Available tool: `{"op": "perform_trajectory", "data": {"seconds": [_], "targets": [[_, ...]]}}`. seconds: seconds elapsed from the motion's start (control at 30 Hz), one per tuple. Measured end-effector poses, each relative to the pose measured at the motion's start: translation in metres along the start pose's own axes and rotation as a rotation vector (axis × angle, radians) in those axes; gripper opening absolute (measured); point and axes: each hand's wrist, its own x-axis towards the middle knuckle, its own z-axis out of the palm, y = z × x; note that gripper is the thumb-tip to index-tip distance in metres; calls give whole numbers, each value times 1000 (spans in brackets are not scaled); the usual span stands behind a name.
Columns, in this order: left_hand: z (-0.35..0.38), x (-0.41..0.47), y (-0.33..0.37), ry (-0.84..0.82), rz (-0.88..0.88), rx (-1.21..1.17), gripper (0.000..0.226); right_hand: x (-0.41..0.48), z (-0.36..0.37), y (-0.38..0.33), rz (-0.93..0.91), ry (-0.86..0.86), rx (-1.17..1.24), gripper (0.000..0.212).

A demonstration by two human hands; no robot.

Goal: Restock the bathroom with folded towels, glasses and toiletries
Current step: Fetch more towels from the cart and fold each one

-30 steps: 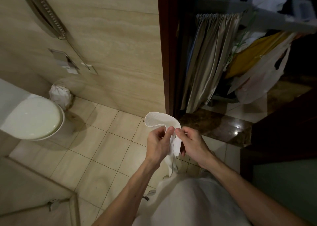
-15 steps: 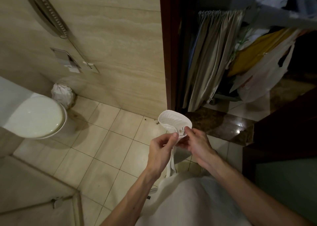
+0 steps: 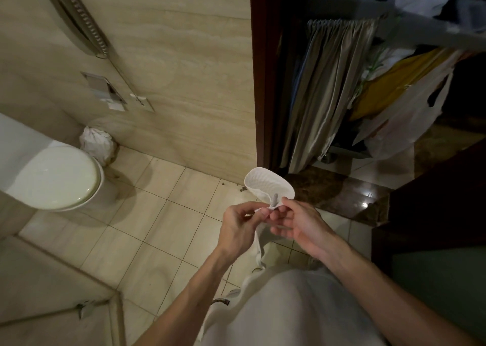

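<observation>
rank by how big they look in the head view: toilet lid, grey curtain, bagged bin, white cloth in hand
1. grey curtain
2. toilet lid
3. bagged bin and white cloth: about alike, cloth nearer the camera

Beige floor tiles [image 3: 147,214] are spreading under the left hand [image 3: 238,230]; a white toilet [image 3: 52,177] is standing well to its left (lid closed), and a dark door frame [image 3: 265,83] is rising beyond it.

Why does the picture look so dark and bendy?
Head view: the light is dim and yellowish; the wide lens slants the door frame and splays the tiles; the sill shows a bright glare spot; the toilet lid shines softly; the cloth is sharp.
</observation>
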Motion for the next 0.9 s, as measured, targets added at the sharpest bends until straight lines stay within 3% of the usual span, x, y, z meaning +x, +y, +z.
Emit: {"op": "perform_trajectory", "data": {"seconds": [0.2, 0.27, 0.33, 0.43, 0.53, 0.67, 0.77, 0.83, 0.9], "targets": [[-32, 20, 26, -191, 135, 240, 11, 12, -31, -14, -243, 181, -570, 26], [-43, 27, 40, -264, 197, 350, 14, 17, -40, -24, -374, 143, -648, 24], [-52, 33, 52, -328, 216, 432, 16, 18, -45, -36, -450, 36, -750, 47], [-62, 39, 67, -412, 241, 558, 15, 18, -41, -53, -519, -98, -954, 57], [-67, 41, 82, -503, 268, 644, 14, 18, -29, -63, -463, -231, -1123, 59], [-73, 41, 97, -546, 325, 702, 18, 26, -19, -57, -370, -328, -1346, 39], [-82, 41, 102, -486, 356, 711, 21, 35, -24, -44, -346, -264, -1481, 54], [-91, 42, 104, -430, 390, 725, 17, 36, -32, -33, -359, -192, -1458, 67], [-97, 41, 103, -377, 402, 725, 16, 34, -38, -22, -353, -143, -1377, 64]]}}
